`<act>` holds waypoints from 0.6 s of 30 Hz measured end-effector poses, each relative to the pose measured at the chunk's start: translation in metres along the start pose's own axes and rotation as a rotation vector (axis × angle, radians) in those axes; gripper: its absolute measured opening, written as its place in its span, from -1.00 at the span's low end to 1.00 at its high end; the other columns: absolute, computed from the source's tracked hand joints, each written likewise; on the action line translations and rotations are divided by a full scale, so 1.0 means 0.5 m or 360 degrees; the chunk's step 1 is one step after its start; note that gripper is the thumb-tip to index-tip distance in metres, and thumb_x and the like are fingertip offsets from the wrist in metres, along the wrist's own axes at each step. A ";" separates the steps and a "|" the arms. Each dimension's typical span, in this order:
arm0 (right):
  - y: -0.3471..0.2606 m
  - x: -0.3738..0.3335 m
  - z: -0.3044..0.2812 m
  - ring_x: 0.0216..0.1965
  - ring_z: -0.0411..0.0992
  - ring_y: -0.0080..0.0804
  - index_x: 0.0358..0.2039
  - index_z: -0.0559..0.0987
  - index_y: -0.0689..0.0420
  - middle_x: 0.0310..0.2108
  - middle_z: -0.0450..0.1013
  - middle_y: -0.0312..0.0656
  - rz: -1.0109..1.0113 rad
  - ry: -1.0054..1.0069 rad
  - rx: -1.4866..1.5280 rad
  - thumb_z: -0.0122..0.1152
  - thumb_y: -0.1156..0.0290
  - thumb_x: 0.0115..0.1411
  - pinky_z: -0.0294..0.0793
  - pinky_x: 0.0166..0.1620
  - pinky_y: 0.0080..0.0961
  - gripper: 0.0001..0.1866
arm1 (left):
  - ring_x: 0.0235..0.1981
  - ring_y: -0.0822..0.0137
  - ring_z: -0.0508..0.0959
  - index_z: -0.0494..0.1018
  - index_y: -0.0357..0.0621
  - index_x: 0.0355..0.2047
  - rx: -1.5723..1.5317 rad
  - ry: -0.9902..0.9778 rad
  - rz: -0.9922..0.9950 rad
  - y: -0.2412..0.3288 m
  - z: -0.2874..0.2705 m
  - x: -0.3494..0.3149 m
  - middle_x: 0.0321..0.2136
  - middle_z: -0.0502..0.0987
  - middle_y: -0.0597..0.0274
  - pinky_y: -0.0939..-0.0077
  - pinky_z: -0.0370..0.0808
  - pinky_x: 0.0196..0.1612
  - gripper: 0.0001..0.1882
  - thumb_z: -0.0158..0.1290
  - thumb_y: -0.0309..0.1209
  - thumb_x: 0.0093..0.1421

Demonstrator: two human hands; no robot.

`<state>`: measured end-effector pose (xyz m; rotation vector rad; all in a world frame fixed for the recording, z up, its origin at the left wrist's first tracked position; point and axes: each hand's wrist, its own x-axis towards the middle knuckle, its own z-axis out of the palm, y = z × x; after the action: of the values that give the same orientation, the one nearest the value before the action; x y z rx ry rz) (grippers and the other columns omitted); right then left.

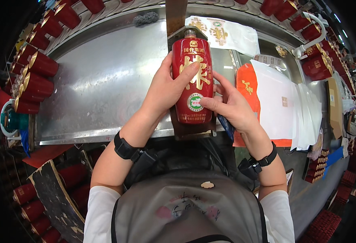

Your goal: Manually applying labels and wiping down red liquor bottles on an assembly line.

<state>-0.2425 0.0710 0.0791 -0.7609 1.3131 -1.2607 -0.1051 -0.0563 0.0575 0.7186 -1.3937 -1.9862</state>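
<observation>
A red bottle with gold lettering, a round green-and-white label and a bare neck at its far end lies in front of me, its neck pointing away. My left hand wraps its left side, the thumb across the front. On the right side, my right hand grips the lower part, thumb near the round label and fingers behind. A dark metal holder shows under and around the bottle. Part of each hand's fingers is hidden behind it.
Several red bottles stand at the left on the steel worktop. White printed sheets lie at the right over an orange piece. More sheets and a grey scouring pad are at the back. A teal tape roll sits left.
</observation>
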 end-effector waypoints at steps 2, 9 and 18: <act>0.005 0.002 -0.003 -0.05 0.45 -0.41 0.35 0.02 0.33 0.01 0.36 -0.02 -0.0014 -0.0009 -0.0053 0.40 0.39 0.11 0.46 0.00 -0.51 -0.06 | -0.05 0.35 0.53 0.16 -0.32 0.22 0.0012 0.0010 -0.0010 -0.005 0.000 0.001 -0.02 0.49 0.06 0.45 0.50 -0.01 -0.33 0.18 -0.25 0.23; -0.007 0.011 -0.006 -0.10 0.48 -0.45 0.30 0.14 0.34 -0.12 0.49 -0.10 -0.0064 -0.0007 -0.0239 0.41 0.26 0.12 0.49 -0.09 -0.60 -0.12 | -0.07 0.34 0.56 0.18 -0.28 0.23 -0.0072 -0.0056 0.0007 -0.025 -0.027 0.004 -0.02 0.51 0.04 0.44 0.58 -0.11 -0.26 0.27 -0.27 0.15; 0.008 0.009 -0.056 -0.54 0.32 -0.84 0.25 0.31 0.18 -0.33 0.45 -0.39 0.0041 0.0002 -0.0373 0.29 0.14 0.22 0.15 -0.64 -0.86 -0.32 | 0.26 0.27 0.26 0.03 -0.20 0.36 0.0355 -0.0124 0.0249 -0.062 -0.053 -0.075 0.25 0.25 -0.01 0.37 0.14 0.31 -0.31 0.00 -0.19 0.35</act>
<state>-0.2691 0.0742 0.0691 -0.9039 1.4843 -1.0982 -0.0659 -0.0372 0.0232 0.6129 -1.6838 -1.7730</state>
